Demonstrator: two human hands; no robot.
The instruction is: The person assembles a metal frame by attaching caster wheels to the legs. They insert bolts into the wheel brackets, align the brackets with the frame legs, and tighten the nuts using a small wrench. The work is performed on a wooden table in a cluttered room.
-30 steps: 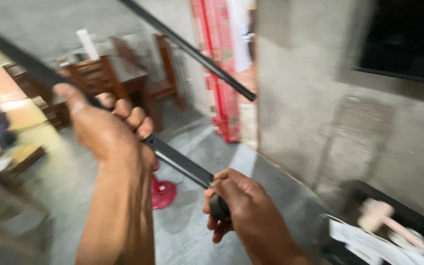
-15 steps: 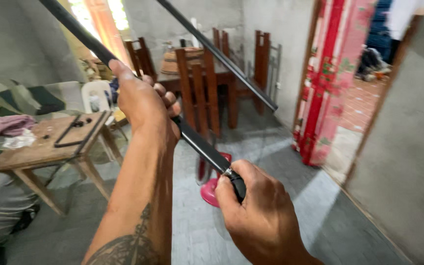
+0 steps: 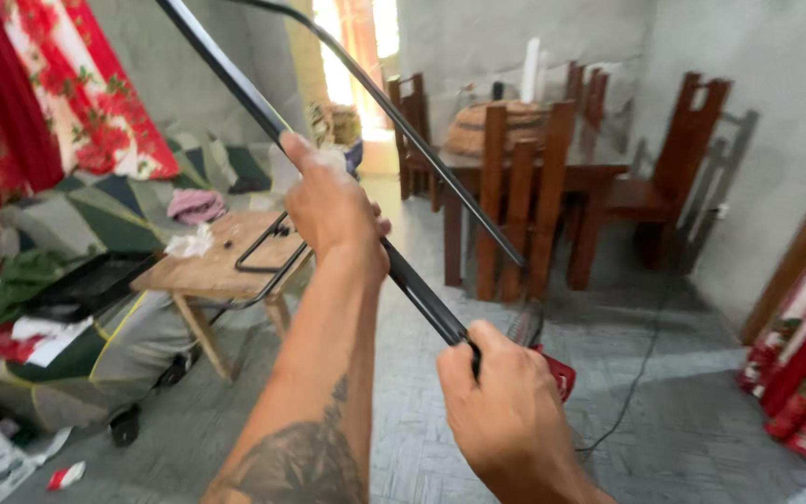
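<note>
Left hand (image 3: 333,210) and right hand (image 3: 506,415) both clenched around black metal bar (image 3: 417,299), above grey tiled floor (image 3: 692,411)

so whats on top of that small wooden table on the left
On the small wooden table lie a bent black metal frame and a crumpled white cloth. The left hand and the long black bar it grips cover the table's right end, so anything there is hidden.
</note>
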